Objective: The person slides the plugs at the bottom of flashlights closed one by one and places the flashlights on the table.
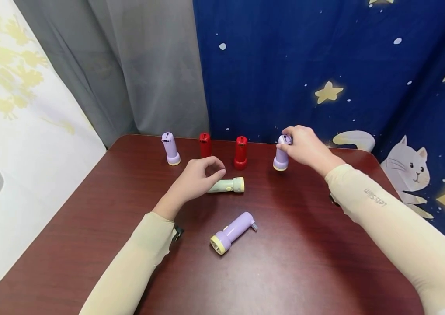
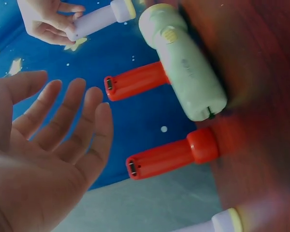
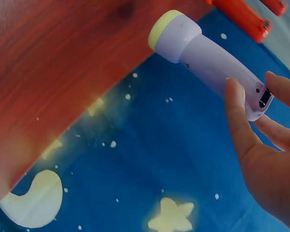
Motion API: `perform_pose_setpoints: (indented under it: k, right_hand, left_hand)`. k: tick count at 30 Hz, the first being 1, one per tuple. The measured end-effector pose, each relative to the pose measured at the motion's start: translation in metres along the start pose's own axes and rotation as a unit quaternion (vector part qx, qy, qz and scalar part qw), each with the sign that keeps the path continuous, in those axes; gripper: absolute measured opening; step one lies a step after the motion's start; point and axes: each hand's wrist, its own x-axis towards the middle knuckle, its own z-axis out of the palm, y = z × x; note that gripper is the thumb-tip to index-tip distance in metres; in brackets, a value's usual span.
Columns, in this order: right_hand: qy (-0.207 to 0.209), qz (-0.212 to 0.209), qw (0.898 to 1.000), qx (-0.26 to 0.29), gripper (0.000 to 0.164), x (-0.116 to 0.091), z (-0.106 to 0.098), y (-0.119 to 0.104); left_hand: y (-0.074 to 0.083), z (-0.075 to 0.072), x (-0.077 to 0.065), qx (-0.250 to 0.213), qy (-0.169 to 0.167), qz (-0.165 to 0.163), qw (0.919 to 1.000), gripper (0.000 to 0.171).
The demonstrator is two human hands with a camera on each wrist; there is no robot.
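At the back right, my right hand [image 1: 303, 144] pinches the tail end of a purple flashlight [image 3: 217, 63] between thumb and fingers. That flashlight points head down, its yellow rim close to the table. My left hand [image 1: 196, 177] hovers over the table's middle with loosely bent fingers and nothing in them. Beside it a light green flashlight [image 1: 228, 185] lies on its side, partly hidden by the hand in the head view. Nearer the front lies another purple flashlight [image 1: 234, 232], with metal prongs [image 1: 254, 226] folded out at its tail.
Along the back edge, a purple flashlight [image 1: 170, 148] and two red flashlights, one left [image 1: 205, 144] and one right [image 1: 241, 153], stand head down. The brown table [image 1: 305, 271] has a grey curtain [image 1: 163, 70] and a blue star curtain [image 1: 269, 65] behind it.
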Motion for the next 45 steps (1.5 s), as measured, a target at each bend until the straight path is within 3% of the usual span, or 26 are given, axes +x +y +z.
perform_pose_setpoints:
  k: [10, 16, 19, 25, 29, 33, 37, 41, 45]
  right_hand:
    - [-0.010, 0.017, 1.000, -0.001, 0.053, 0.021, 0.028, 0.005]
    - [-0.001, 0.023, 1.000, 0.006, 0.053, 0.027, 0.037, 0.007]
    - [0.005, 0.020, 1.000, 0.000, 0.053, 0.027, 0.040, 0.006]
    - [0.010, 0.023, 1.000, -0.012, 0.052, 0.025, 0.041, 0.006]
    - [0.010, 0.025, 1.000, -0.014, 0.053, 0.025, 0.041, 0.008]
    - [-0.005, 0.029, 0.999, -0.022, 0.064, 0.022, 0.038, 0.007]
    - [-0.017, 0.036, 0.999, -0.035, 0.073, 0.016, 0.036, 0.003]
    - [-0.015, 0.036, 0.998, -0.041, 0.070, 0.011, 0.035, 0.000]
    - [-0.009, 0.026, 0.998, -0.055, 0.064, 0.005, 0.034, -0.002]
  left_hand:
    - [-0.004, 0.003, 0.007, 0.019, 0.010, -0.062, 0.9978, 0.016]
    - [-0.009, 0.004, 0.008, 0.035, -0.025, -0.099, 0.9941, 0.017]
    - [-0.011, 0.005, 0.008, 0.034, -0.042, -0.110, 0.9925, 0.020]
    - [-0.013, 0.008, 0.009, 0.051, -0.038, -0.113, 0.9915, 0.023]
    - [-0.017, 0.011, 0.011, 0.151, -0.039, -0.136, 0.9784, 0.037]
    - [-0.020, 0.016, 0.013, 0.224, -0.074, -0.161, 0.9584, 0.057]
    - [-0.023, 0.018, 0.014, 0.233, -0.117, -0.165, 0.9510, 0.059]
    - [-0.028, 0.020, 0.014, 0.235, -0.141, -0.168, 0.9471, 0.053]
    - [-0.032, 0.021, 0.014, 0.221, -0.149, -0.173, 0.9480, 0.049]
